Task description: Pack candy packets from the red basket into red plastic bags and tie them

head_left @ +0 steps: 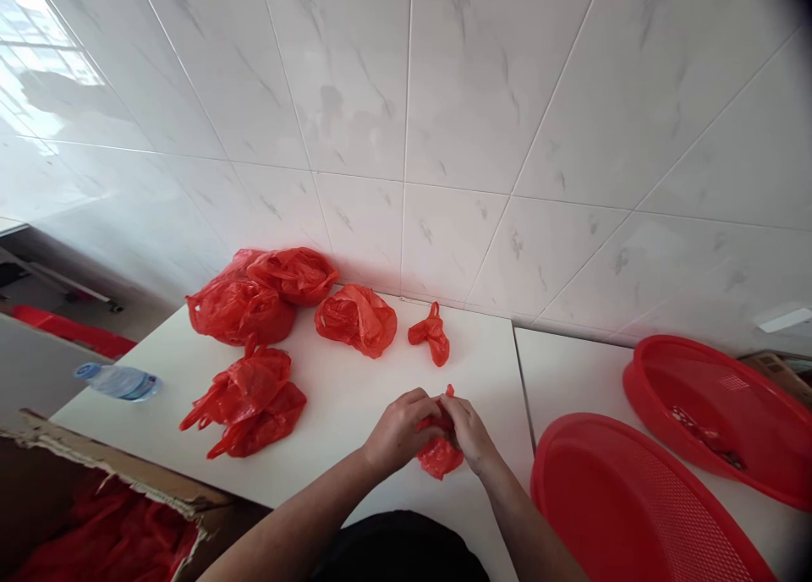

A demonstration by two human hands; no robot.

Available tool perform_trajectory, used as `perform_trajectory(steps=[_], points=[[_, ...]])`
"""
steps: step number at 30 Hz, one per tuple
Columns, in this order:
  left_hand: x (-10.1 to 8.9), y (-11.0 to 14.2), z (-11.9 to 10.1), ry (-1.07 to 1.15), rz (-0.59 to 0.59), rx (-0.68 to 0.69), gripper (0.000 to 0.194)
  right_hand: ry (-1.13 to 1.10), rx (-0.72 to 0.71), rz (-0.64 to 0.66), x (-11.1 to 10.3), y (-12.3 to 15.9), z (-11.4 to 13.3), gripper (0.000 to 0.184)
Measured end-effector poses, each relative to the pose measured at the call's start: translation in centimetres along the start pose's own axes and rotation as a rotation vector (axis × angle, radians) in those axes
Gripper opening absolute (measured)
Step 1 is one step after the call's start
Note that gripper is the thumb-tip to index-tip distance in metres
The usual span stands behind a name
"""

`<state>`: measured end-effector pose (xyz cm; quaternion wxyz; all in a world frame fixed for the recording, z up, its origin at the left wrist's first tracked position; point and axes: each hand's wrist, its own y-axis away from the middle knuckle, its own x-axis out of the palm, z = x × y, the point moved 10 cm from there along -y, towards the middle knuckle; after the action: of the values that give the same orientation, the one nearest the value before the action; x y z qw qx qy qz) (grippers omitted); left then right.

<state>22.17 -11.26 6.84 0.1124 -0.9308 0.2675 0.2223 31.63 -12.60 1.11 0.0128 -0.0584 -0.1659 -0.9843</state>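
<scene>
Both my hands meet over the front of a white table (355,404). My left hand (401,430) and my right hand (470,430) are closed on a small crumpled red plastic bag (439,455), which bulges out below my fingers. A small knotted red bag (431,335) lies just beyond my hands. Further left lie a bigger red bag (356,318), a large pile of red bags (257,296) against the wall and two flatter red bags (250,400).
Two red mesh baskets (625,502) (729,413) sit on the adjoining table at right. A plastic water bottle (119,381) lies at the table's left edge. An open cardboard box (101,514) with red bags stands at lower left. Tiled wall behind.
</scene>
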Motion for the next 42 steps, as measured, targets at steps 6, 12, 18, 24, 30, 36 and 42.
perform_trajectory(steps=[6, 12, 18, 24, 30, 36, 42], points=[[-0.5, 0.1, 4.5, 0.191, -0.153, -0.26, 0.009, 0.149, -0.053, 0.19, 0.5, 1.1, 1.6, 0.048], [1.0, -0.2, 3.7, 0.241, 0.065, -0.16, 0.038, 0.304, 0.009, 0.333, 1.2, 2.4, 1.8, 0.037], [1.3, -0.6, 3.3, 0.109, 0.149, -0.215, 0.021, 0.465, -0.099, 0.272, 0.6, 3.2, 3.8, 0.034], [1.0, -0.7, 3.6, 0.037, 0.092, -0.27, 0.02, 0.594, -0.173, -0.003, -1.7, 2.1, 3.6, 0.025], [0.6, -0.4, 3.2, 0.05, 0.055, -0.271, 0.016, 0.673, -0.147, -0.164, -2.8, 1.5, 3.0, 0.021], [0.1, -0.4, 3.2, 0.033, 0.005, -0.26, 0.012, 0.233, -0.137, -0.002, -1.9, 1.4, 2.7, 0.026], [0.5, 0.0, 5.1, -0.014, 0.028, -0.274, 0.022, 0.171, -0.079, -0.172, -4.4, -0.4, 0.1, 0.028]])
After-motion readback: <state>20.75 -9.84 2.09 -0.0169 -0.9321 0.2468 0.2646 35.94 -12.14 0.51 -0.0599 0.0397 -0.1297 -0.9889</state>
